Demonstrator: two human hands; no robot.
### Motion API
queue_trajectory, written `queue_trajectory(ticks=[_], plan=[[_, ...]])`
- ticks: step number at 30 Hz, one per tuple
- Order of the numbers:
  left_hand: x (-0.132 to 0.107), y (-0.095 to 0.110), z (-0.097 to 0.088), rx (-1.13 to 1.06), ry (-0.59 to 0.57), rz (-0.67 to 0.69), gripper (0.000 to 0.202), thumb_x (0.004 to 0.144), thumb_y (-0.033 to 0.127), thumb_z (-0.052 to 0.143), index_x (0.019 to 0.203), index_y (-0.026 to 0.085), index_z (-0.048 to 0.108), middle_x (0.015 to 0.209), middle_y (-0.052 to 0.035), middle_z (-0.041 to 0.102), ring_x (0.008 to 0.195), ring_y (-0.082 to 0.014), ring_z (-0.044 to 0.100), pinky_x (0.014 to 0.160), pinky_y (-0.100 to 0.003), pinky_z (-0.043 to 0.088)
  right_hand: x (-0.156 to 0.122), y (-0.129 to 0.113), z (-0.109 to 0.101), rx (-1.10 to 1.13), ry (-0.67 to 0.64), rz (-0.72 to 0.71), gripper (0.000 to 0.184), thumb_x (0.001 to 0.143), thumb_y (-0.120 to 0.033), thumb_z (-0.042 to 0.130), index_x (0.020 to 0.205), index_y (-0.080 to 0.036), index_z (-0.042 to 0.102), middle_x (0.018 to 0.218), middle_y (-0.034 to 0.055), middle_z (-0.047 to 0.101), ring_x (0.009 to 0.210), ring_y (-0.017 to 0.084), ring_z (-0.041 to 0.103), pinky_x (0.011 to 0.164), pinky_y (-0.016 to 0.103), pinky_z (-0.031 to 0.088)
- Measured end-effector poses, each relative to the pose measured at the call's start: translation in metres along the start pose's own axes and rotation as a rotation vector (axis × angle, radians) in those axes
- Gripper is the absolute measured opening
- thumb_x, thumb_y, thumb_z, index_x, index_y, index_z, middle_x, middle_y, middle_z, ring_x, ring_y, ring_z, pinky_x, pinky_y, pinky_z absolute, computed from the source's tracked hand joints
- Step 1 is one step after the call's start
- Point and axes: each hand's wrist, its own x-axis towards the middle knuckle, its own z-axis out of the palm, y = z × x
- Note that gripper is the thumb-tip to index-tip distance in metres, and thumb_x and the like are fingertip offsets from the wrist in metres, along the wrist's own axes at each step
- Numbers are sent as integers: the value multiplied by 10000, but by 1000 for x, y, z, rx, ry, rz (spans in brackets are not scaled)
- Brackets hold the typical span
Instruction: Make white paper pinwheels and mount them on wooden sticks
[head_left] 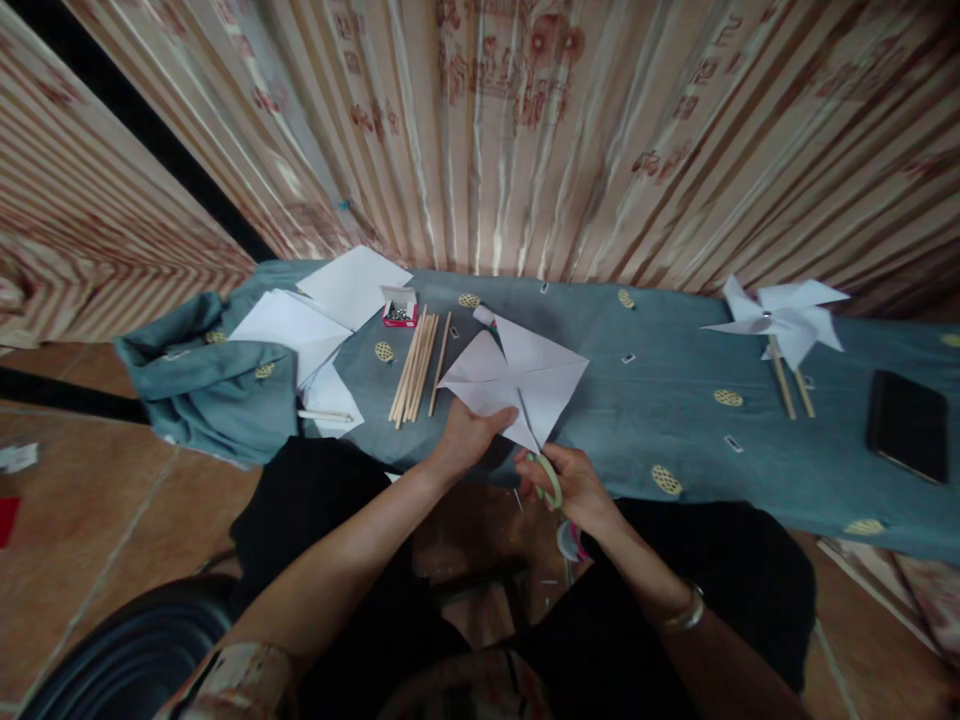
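Observation:
My left hand is closed on the near edge of a white square paper creased along its diagonals, holding it over the blue-grey cloth. My right hand grips green-handled scissors, whose blades point up into the paper's near corner. Both hands meet at the cloth's near edge, above my lap.
Wooden sticks lie left of the paper beside a small pink box of pins. Loose white sheets lie at the far left. A finished white pinwheel and a black phone lie to the right. A striped curtain hangs behind.

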Motion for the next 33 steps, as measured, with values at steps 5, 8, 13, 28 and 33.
queue_trajectory(ticks=[5, 8, 13, 28, 33], plan=[[0, -1, 1, 8, 2, -13, 294, 582, 239, 756, 851, 148, 677, 886, -66, 706, 776, -190, 627, 768, -327, 502, 2, 5, -1, 26, -2, -3, 484, 574, -576, 755, 769, -140, 679, 512, 10, 624, 402, 107, 529, 330, 189, 330], [-1, -1, 1, 8, -4, -10, 305, 582, 241, 762, 859, 155, 670, 901, -66, 706, 787, -193, 627, 770, -329, 503, 3, 8, -2, 24, -6, -11, 468, 594, -562, 752, 773, -136, 683, 504, 11, 622, 407, 112, 539, 334, 189, 334], [-1, -1, 1, -4, -1, -8, 341, 576, 233, 762, 893, 171, 656, 923, -59, 705, 808, -189, 632, 803, -322, 499, 4, 13, -5, 4, -24, -41, 409, 656, -515, 734, 791, -131, 692, 522, 18, 633, 415, 109, 541, 334, 182, 332], [-3, 0, 1, 9, 6, -41, 342, 554, 250, 776, 858, 144, 658, 887, -71, 708, 780, -197, 630, 784, -338, 505, 3, 7, -3, -40, -4, -45, 439, 619, -572, 730, 731, -150, 691, 467, 1, 602, 377, 101, 505, 319, 184, 319], [-2, -2, 0, 10, 5, -33, 330, 567, 242, 774, 865, 148, 665, 892, -73, 713, 775, -196, 636, 773, -334, 512, 3, 7, -2, -11, 4, -27, 431, 602, -568, 739, 725, -157, 689, 454, -3, 593, 370, 99, 499, 303, 176, 299]])
